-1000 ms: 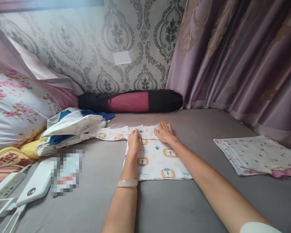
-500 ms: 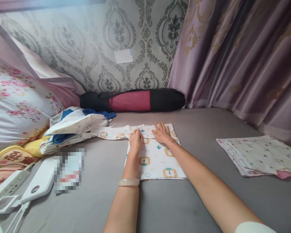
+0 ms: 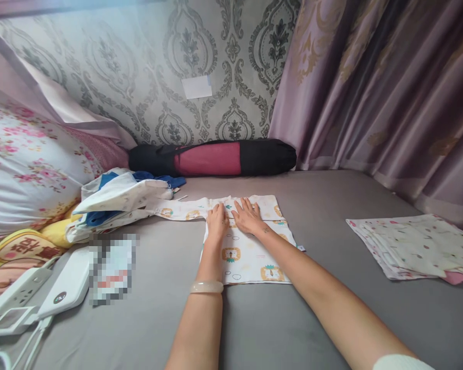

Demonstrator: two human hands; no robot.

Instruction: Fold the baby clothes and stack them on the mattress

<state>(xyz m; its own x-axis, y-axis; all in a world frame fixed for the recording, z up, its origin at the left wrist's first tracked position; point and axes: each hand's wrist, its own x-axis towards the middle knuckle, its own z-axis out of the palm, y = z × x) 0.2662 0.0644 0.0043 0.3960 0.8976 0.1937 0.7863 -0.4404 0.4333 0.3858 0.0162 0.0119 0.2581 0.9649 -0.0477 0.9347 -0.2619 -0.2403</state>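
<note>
A white shirt point(image 3: 254, 257) with orange lion-face prints lies flat on the grey sheet. One sleeve point(image 3: 177, 210) stretches left toward a heap of clothes; on the right, a band of cloth lies folded across the top. My left hand point(image 3: 217, 222) presses down on the shirt's upper left, where that sleeve begins, fingers lying on the cloth. Just to its right, my right hand point(image 3: 248, 216) rests on the folded band with fingers spread. Both hands are open and hold nothing. Part of the shirt's right side is hidden under my right forearm.
A stack of folded printed cloths point(image 3: 412, 246) sits at right. Crumpled clothes point(image 3: 123, 195) lie at left, near a white power bank point(image 3: 67, 282) and a power strip point(image 3: 23, 288). A black and red long bag point(image 3: 212, 158) lies along the wall.
My right hand has slid left across the folded band, closer to my left hand. My left hand stays in nearly the same place on the shirt.
</note>
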